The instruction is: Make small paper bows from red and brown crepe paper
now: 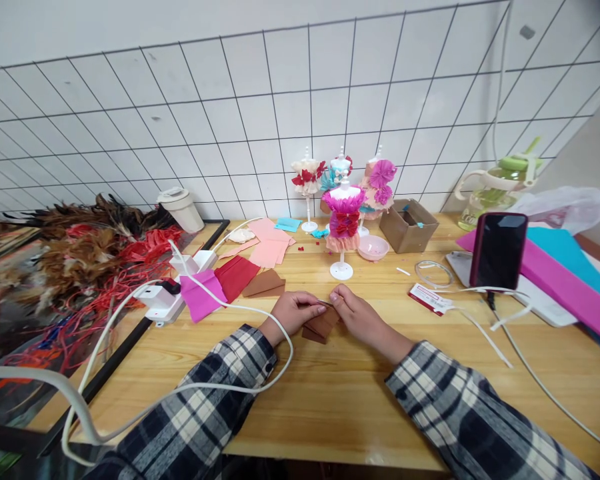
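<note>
My left hand [293, 312] and my right hand [356, 313] meet over the middle of the wooden table [330, 393]. Both pinch the top edge of a small folded piece of brown paper [321, 326], which hangs down between them onto the tabletop. The fingertips of both hands are pressed together on the paper. Both arms wear plaid sleeves. Just beyond the hands stands a small mannequin in a pink and red paper dress [344, 227].
Folded brown [264, 285], red [236, 275], magenta [200, 297] and pink [270, 248] papers lie at the left. A white power strip [167, 293] trails cables. Feathers [75, 253] fill the far left. A propped phone [498, 250], cardboard box [408, 225], pink bowl [373, 247] and more dressed mannequins [307, 180] stand behind.
</note>
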`<state>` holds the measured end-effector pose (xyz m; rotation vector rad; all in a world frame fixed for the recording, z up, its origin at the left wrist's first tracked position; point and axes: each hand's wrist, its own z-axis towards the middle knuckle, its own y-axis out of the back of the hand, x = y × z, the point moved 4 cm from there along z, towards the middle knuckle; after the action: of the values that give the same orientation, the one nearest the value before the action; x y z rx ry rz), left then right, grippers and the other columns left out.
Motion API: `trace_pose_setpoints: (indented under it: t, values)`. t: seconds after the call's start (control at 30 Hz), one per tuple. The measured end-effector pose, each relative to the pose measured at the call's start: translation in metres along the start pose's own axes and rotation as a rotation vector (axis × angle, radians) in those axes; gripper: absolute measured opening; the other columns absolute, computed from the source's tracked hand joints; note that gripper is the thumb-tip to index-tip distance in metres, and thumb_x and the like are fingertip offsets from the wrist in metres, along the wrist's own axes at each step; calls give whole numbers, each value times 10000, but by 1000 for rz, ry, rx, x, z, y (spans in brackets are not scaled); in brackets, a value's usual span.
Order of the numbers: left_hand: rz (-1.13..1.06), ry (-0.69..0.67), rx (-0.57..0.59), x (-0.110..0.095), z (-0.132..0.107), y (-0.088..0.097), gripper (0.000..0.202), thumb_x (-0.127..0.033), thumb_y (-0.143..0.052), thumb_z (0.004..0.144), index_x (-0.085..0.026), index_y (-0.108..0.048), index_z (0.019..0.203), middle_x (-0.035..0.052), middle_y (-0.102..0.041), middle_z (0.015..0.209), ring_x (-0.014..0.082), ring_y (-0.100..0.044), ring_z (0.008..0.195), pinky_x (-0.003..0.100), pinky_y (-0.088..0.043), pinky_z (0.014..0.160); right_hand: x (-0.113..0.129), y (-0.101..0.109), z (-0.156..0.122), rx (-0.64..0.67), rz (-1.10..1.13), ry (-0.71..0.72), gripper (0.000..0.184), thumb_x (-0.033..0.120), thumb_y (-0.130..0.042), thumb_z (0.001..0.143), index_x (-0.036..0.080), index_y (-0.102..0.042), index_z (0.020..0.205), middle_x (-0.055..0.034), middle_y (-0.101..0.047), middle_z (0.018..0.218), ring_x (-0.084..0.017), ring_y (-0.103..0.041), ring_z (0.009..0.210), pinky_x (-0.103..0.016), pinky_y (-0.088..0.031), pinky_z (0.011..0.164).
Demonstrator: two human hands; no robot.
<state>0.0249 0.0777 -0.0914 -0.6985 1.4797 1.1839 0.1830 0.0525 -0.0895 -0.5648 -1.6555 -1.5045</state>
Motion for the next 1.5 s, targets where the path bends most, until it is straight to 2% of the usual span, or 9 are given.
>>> trace_pose_setpoints:
  t: [0.33,0.53,0.73,1.07,1.5]
  values:
    - [-16,17,8,7,0,-2,270,-400,-746,653,-137,-721,708,53,-712,744,161,-630,704,251,-485,668,-1,-2,0,-7,11,1,310,491,-247,941,238,-384,827,25,-500,701,-160,-503,674,-280,-374,647]
    - [-38,6,-60,5,2,5,298,-420,-728,669,-135,-723,755,69,-721,788,177,-645,740,280,-504,717,-6,1,2,-18,58,-24,329,506,-243,936,235,-406,847,23,-514,702,-156,-514,668,-279,-390,634]
    - [-1,-20,-19,4,2,5,271,-398,-721,684,-139,-729,765,77,-721,806,182,-648,760,281,-503,727,-5,2,2,-11,63,-1,316,491,-255,938,234,-407,836,28,-505,692,-148,-507,650,-273,-386,626]
    - [53,-53,-32,7,3,5,248,-380,-712,706,-141,-724,769,73,-717,796,178,-643,754,272,-498,709,-5,4,1,-9,10,-52,315,510,-288,923,234,-436,887,17,-554,722,-153,-508,649,-268,-369,621]
    - [81,-46,-41,1,1,5,224,-352,-706,710,-133,-707,756,62,-711,773,172,-636,740,275,-492,721,-6,3,2,-21,26,-50,321,509,-284,921,232,-438,868,23,-539,715,-151,-498,658,-271,-367,639]
